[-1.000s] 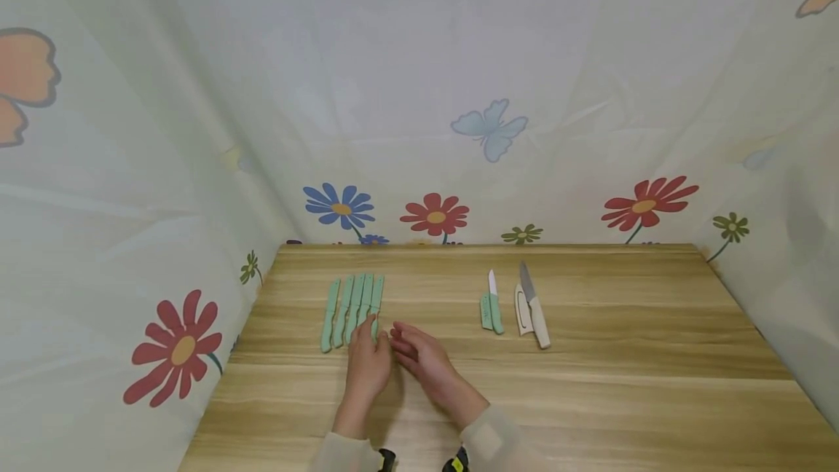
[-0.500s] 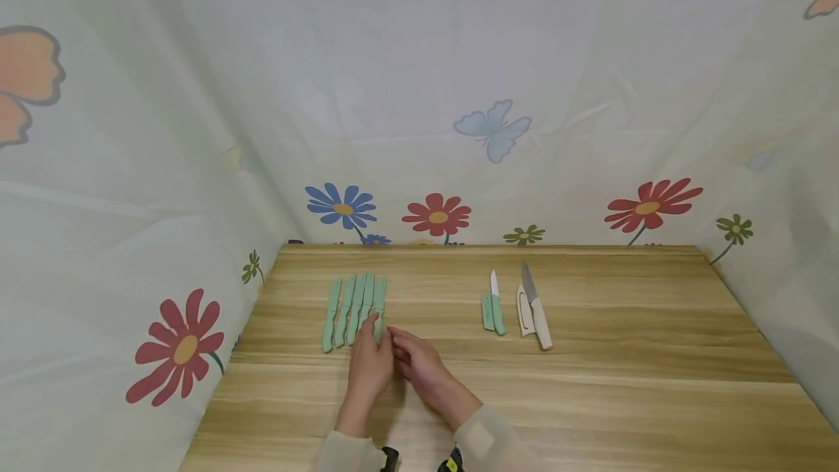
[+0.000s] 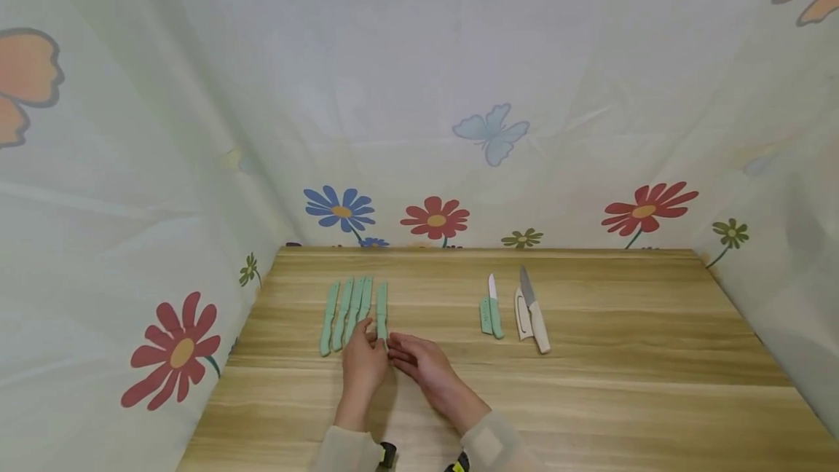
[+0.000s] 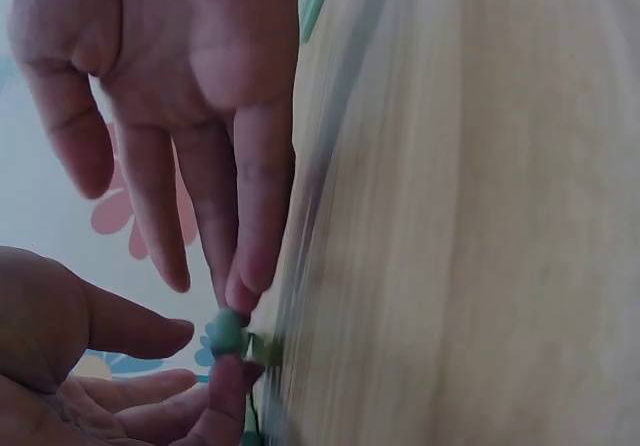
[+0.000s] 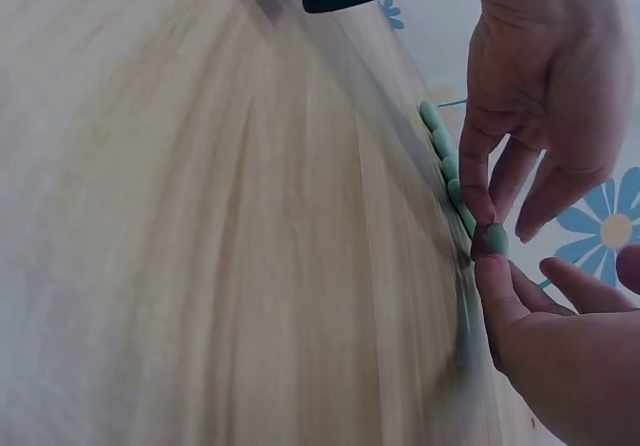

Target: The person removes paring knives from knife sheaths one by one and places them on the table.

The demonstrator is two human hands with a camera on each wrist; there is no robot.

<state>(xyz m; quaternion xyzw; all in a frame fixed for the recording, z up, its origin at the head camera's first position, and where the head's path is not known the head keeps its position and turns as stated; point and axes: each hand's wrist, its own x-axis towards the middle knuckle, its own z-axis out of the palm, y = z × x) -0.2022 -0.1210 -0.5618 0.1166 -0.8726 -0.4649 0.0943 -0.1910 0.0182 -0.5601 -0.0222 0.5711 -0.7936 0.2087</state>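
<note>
A green sheathed paring knife [image 3: 382, 301] lies upright in the head view, a small gap to the right of several matching sheathed knives [image 3: 344, 312] in a row. My left hand [image 3: 363, 366] is at the left of its handle end, a fingertip touching it and the thumb apart in the left wrist view. From the right, my right hand [image 3: 432, 374] meets the same handle end with extended fingertips; in the right wrist view the handle end [image 5: 497, 237] shows between the two hands' fingertips. The hands partly hide the lower handles.
Right of the hands lie a bare-bladed green paring knife [image 3: 496, 317] beside its green sheath [image 3: 486, 316], and a larger white-handled knife [image 3: 540, 326] beside its white sheath [image 3: 524, 319]. The wooden table [image 3: 623, 384] meets a flowered cloth backdrop [image 3: 564, 166] at its far edge.
The rightmost green sheathed knife has come away from the row and slid slightly toward the person, leaving a gap. Both hands have shifted slightly nearer the person with it.
</note>
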